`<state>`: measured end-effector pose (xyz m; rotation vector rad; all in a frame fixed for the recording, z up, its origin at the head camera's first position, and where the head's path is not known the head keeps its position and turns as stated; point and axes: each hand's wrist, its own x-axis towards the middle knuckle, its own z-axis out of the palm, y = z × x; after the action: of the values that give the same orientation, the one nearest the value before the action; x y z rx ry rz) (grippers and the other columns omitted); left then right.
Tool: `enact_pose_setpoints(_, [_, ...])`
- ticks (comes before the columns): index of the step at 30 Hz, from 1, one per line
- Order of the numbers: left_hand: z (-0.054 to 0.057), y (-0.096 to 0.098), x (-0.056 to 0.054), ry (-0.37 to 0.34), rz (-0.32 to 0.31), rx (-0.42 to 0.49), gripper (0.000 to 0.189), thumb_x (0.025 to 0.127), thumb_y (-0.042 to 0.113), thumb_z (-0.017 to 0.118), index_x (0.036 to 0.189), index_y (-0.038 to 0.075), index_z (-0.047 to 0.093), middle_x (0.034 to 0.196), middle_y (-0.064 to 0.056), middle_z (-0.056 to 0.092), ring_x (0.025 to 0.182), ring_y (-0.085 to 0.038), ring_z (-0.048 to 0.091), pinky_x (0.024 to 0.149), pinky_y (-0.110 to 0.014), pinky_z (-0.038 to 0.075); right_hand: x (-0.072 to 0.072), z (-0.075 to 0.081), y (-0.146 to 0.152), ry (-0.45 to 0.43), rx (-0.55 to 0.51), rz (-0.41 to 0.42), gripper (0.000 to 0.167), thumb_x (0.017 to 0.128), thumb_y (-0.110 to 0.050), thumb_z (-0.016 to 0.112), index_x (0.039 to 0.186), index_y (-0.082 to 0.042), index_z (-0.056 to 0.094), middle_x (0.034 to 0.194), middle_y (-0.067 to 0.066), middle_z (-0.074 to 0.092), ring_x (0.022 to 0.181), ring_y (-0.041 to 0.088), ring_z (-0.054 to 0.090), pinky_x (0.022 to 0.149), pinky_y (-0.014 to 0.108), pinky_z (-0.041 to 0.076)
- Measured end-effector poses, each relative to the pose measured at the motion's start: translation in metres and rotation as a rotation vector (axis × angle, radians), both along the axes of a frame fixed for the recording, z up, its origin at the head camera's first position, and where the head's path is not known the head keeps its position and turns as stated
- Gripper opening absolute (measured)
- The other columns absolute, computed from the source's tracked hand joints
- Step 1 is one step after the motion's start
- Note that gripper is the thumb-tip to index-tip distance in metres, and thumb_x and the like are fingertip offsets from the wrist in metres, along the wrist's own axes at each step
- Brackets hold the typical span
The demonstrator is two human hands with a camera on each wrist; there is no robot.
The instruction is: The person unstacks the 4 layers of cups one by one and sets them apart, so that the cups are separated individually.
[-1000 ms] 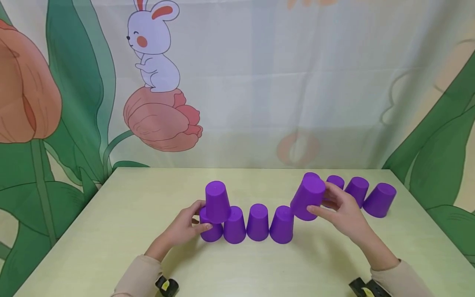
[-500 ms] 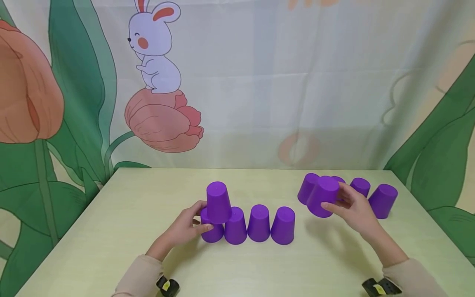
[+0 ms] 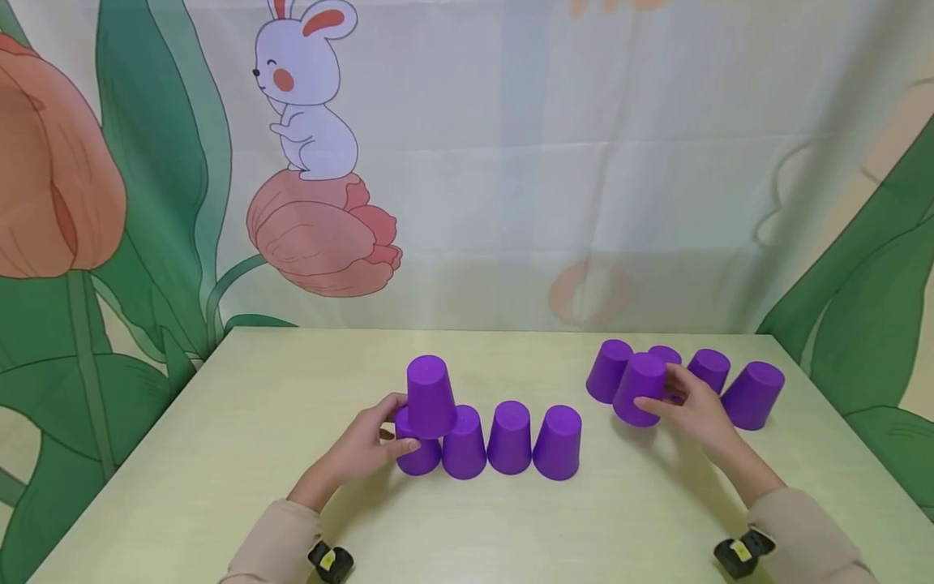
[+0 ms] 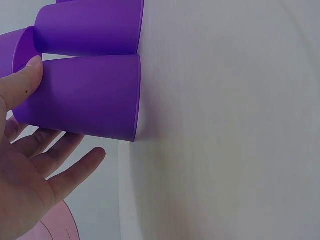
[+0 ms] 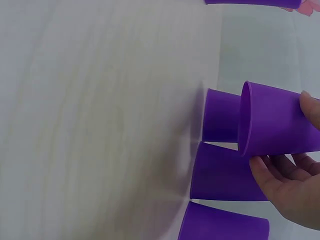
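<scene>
Purple cups stand upside down on the table. My left hand (image 3: 363, 446) holds the leftmost cup (image 4: 82, 95) of the front row, thumb near its top edge and fingers along its far side. Another purple cup (image 3: 430, 396) rests across the tops of this cup and its neighbour (image 3: 464, 443). My right hand (image 3: 693, 414) grips an upside-down purple cup (image 3: 639, 389) between thumb and fingers. In the right wrist view, the rim of that gripped cup (image 5: 282, 120) is raised off the table, before other standing cups (image 5: 222, 172).
Two more cups, a middle one (image 3: 509, 438) and an end one (image 3: 558, 443), continue the front row rightward. At back right stand several cups, including a left one (image 3: 609, 371) and a right one (image 3: 754, 396). A printed curtain (image 3: 467, 203) hangs behind the table (image 3: 452, 531).
My right hand has carried its cup rightward and away from the front row, then slightly lower, in front of the back-right cups. The left hand and the stacked cup have stayed put.
</scene>
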<state>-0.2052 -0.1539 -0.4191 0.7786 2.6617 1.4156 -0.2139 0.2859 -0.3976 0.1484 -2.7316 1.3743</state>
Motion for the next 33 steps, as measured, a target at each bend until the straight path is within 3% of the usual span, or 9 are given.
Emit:
enact_pose_setpoints(14, [0.001, 0.001, 0.001, -0.008, 0.010, -0.011, 0.049, 0.083, 0.011, 0.066, 0.126, 0.006, 0.045, 0.111, -0.007, 0.059, 0.097, -0.022, 0.055, 0.079, -0.038, 0.046, -0.010, -0.017, 0.004, -0.062, 0.090, -0.018, 0.074, 0.081, -0.033, 0.068, 0.133, 0.007, 0.033, 0.128, 0.031, 0.042, 0.116, 0.044, 0.042, 0.095, 0.054, 0.034])
enact_pose_setpoints(22, [0.001, 0.000, -0.001, 0.008, -0.001, -0.007, 0.049, 0.083, 0.011, 0.067, 0.126, 0.005, 0.045, 0.111, -0.007, 0.059, 0.096, -0.022, 0.056, 0.078, -0.038, 0.047, -0.008, -0.017, 0.005, -0.016, 0.109, -0.014, 0.065, 0.081, -0.027, 0.070, 0.127, 0.008, 0.040, 0.120, 0.030, 0.050, 0.108, 0.043, 0.049, 0.089, 0.052, 0.040])
enact_pose_setpoints(27, [0.000, 0.000, -0.001, 0.006, -0.004, -0.009, 0.049, 0.083, 0.011, 0.067, 0.126, 0.005, 0.045, 0.111, -0.007, 0.059, 0.096, -0.022, 0.056, 0.078, -0.038, 0.047, -0.004, -0.012, 0.005, 0.015, 0.139, -0.055, 0.064, 0.079, -0.025, 0.071, 0.127, 0.006, 0.041, 0.118, 0.027, 0.052, 0.105, 0.041, 0.052, 0.086, 0.049, 0.043])
enact_pose_setpoints(33, [-0.001, -0.001, -0.002, 0.006, -0.007, -0.004, 0.049, 0.083, 0.012, 0.067, 0.126, 0.006, 0.044, 0.111, -0.007, 0.059, 0.096, -0.022, 0.056, 0.078, -0.039, 0.047, 0.008, 0.008, 0.002, 0.040, 0.126, -0.098, 0.072, 0.080, -0.027, 0.070, 0.132, 0.007, 0.034, 0.125, 0.029, 0.045, 0.111, 0.043, 0.046, 0.090, 0.050, 0.040])
